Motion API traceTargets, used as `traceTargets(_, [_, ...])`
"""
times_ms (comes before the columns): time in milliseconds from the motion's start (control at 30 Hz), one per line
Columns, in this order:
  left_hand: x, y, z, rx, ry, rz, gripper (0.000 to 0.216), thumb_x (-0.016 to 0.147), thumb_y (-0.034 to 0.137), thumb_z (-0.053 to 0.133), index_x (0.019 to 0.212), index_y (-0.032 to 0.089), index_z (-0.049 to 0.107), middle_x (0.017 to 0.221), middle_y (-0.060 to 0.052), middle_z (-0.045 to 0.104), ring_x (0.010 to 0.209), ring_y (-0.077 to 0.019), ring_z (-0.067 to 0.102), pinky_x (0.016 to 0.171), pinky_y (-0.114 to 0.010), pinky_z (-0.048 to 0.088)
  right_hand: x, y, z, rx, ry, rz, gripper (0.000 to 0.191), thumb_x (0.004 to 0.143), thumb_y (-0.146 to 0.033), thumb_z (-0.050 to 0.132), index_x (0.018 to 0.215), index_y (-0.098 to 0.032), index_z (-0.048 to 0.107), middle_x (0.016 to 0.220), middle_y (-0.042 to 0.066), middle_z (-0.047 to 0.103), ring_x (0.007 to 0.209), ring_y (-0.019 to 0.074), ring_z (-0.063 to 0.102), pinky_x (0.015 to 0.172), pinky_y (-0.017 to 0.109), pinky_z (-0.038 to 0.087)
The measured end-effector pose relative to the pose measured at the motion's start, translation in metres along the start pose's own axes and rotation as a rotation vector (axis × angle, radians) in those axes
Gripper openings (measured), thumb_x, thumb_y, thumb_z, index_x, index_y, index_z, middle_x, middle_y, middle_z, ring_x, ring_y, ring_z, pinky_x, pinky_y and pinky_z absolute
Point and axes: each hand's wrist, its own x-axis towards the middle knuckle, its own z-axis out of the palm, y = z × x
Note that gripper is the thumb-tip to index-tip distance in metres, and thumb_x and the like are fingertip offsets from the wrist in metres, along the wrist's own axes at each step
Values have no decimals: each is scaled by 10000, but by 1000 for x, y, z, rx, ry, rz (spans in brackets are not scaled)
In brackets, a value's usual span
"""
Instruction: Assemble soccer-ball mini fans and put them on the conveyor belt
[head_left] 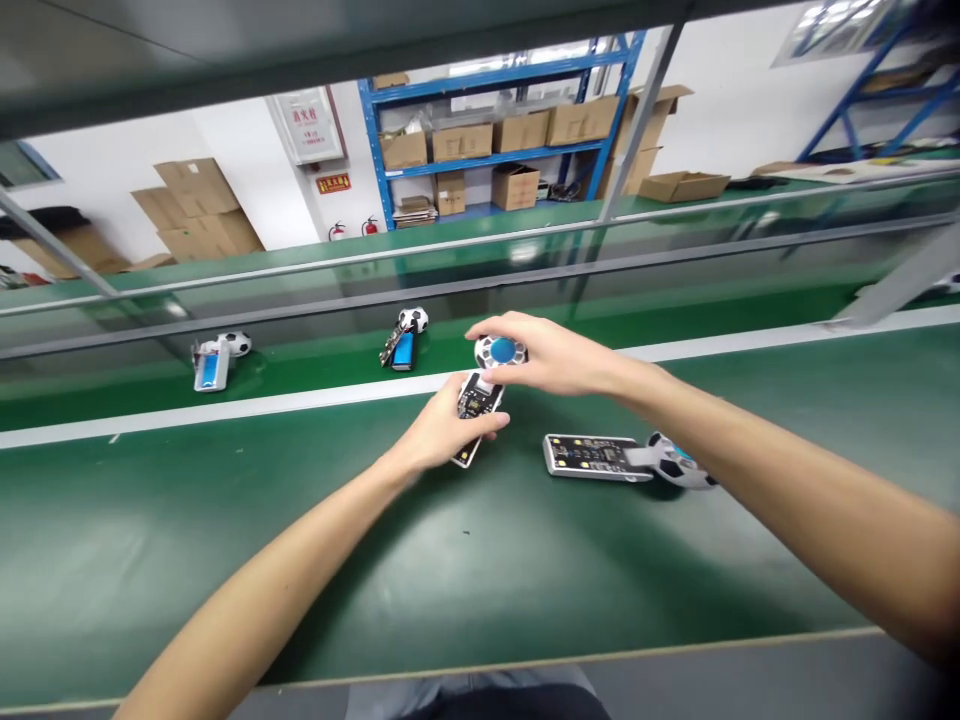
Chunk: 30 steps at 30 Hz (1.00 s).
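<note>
Head view: the left hand (450, 425) has its fingers closed around one ball-ended device (480, 400), held above the table (375, 600) toward its far edge. The right hand (540, 355) curves thumb and fingers about that device's soccer-patterned ball (501, 350); how firmly they press, I cannot tell. One second device (596, 457) lies on the table beneath the right forearm (735, 450), between near and far edges. Two more, a left one (213, 362) and a right one (403, 345), sit past the far edge's white strip (300, 403). Beyond stand two fire extinguishers (369, 227).
</note>
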Motion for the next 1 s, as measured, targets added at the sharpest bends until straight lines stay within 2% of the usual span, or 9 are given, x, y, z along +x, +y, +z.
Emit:
traceTargets(100, [-25, -6, -2, -189, 75, -68, 587, 787, 469, 717, 1210, 237, 385, 796, 9, 598, 567, -163, 619, 521, -297, 531, 18, -6, 17, 217, -50, -38, 600, 845, -405, 627, 1399, -229, 480, 1250, 79, 625, 1056, 245, 612, 902, 386, 498])
traceTargets(200, [-47, -13, 1, -190, 225, -69, 585, 773, 451, 741, 1177, 252, 367, 821, 21, 587, 565, -137, 597, 519, -257, 502, 28, -8, 37, 401, -184, 51, 637, 872, -396, 596, 1442, -191, 402, 1170, 79, 655, 977, 228, 639, 848, 376, 530])
traceTargets(267, [-55, -20, 5, -227, 327, -103, 509, 838, 483, 657, 1188, 269, 355, 874, 22, 587, 606, -126, 596, 556, -247, 491, 28, -15, 53, 341, -92, 57, 608, 885, -366, 587, 1435, -178, 409, 1232, 105, 609, 1086, 249, 601, 933, 409, 497])
traceTargets(333, [-61, -28, 11, -285, 414, -157, 371, 926, 490, 509, 1201, 285, 368, 892, 28, 588, 662, -118, 590, 609, -237, 477, 21, -28, 71, 163, 122, 20, 486, 906, -319, 566, 1368, -182, 500, 1258, 125, 558, 1168, 271, 539, 996, 440, 446])
traceTargets(433, [-67, -35, 17, -353, 486, -197, 286, 962, 438, 449, 1195, 278, 410, 933, 20, 608, 792, -121, 583, 698, -224, 453, 4, -48, 97, -32, 216, -28, 276, 931, -258, 528, 1161, -181, 661, 1108, 125, 557, 1037, 264, 552, 908, 428, 474])
traceTargets(600, [-78, -31, 10, -411, 410, -276, 222, 926, 334, 538, 1097, 197, 500, 891, -8, 637, 818, -130, 586, 720, -221, 443, -18, -58, 124, -26, 168, -64, 208, 933, -180, 532, 1045, -156, 705, 1017, 104, 599, 929, 231, 560, 829, 376, 489])
traceTargets(767, [-85, -28, -2, -582, 265, -273, 306, 797, 254, 713, 1034, 131, 564, 805, -29, 673, 759, -132, 623, 754, -245, 471, -28, -66, 128, 2, 209, -28, 142, 915, -173, 574, 987, -156, 696, 984, 86, 642, 896, 228, 567, 805, 367, 477])
traceTargets(867, [-87, -27, -1, -687, 309, -300, 463, 637, 222, 852, 982, 130, 557, 703, 8, 649, 683, -114, 616, 727, -243, 481, -32, -75, 127, -58, 200, -18, 174, 919, -133, 521, 972, -148, 686, 980, 93, 647, 863, 227, 547, 787, 360, 461])
traceTargets(1000, [-85, -23, 5, -720, 370, -319, 500, 595, 218, 880, 950, 140, 536, 673, 24, 648, 641, -104, 617, 705, -246, 489, -31, -79, 125, -144, 181, -47, 227, 902, -81, 443, 952, -117, 661, 992, 127, 644, 835, 233, 512, 789, 372, 434])
